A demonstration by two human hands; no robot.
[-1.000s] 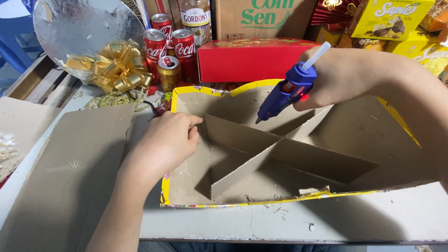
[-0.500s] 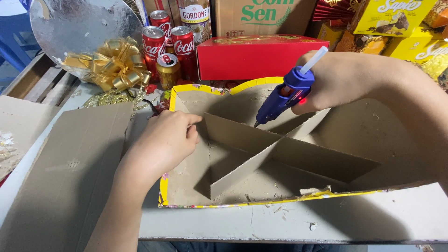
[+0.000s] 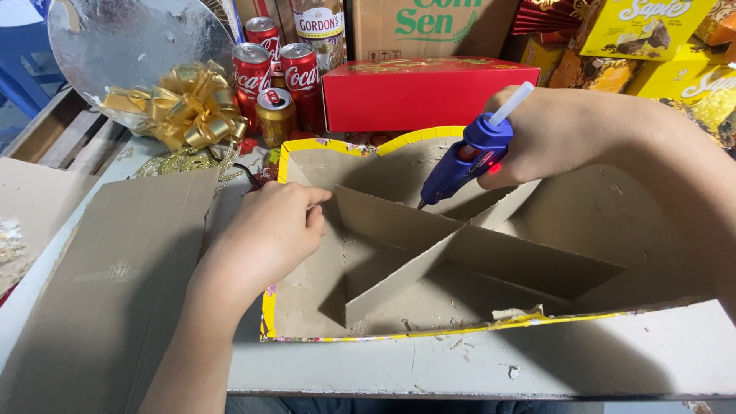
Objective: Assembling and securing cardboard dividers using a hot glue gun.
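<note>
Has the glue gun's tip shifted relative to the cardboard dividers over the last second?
No. The glue gun tip stays just above the cardboard divider near the crossing; right hand holds it unchanged.

blue glue gun [image 3: 460, 162], yellow-rimmed brown cardboard tray [image 3: 399, 253], red box [image 3: 418, 92], gold bow [image 3: 188, 103]

Our left hand [image 3: 268, 234] lay palm down, fingers curled loosely inward, the forearm running back toward the near left corner. Our right hand [image 3: 537, 134] was closed in a firm grip around what it held, knuckles turned left, wrist bent slightly downward. Its forearm stretched off to the far right, held well above the left hand's level.
</note>
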